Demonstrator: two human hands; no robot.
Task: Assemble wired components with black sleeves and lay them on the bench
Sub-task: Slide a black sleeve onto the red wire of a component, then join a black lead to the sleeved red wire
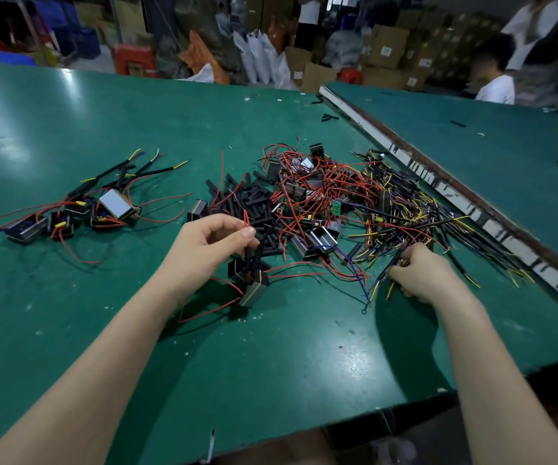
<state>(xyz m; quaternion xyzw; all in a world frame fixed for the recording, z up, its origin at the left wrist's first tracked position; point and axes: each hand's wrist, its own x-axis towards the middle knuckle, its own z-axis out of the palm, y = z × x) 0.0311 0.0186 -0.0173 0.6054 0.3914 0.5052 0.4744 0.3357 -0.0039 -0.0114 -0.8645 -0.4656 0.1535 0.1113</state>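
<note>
My left hand [203,246] pinches a black sleeve [248,258] and a red wire [246,219] between thumb and fingertips, holding a wired component [253,290] that hangs just above the green desk [69,129]. My right hand [418,273] curls into the pile of thin wires [405,209] at the right, gripping a few strands. Loose sleeves [237,199] lie heaped between my hands, beside a tangle of red-wired parts [304,182]. Finished pieces [79,209] lie grouped on the desk well to the left.
</note>
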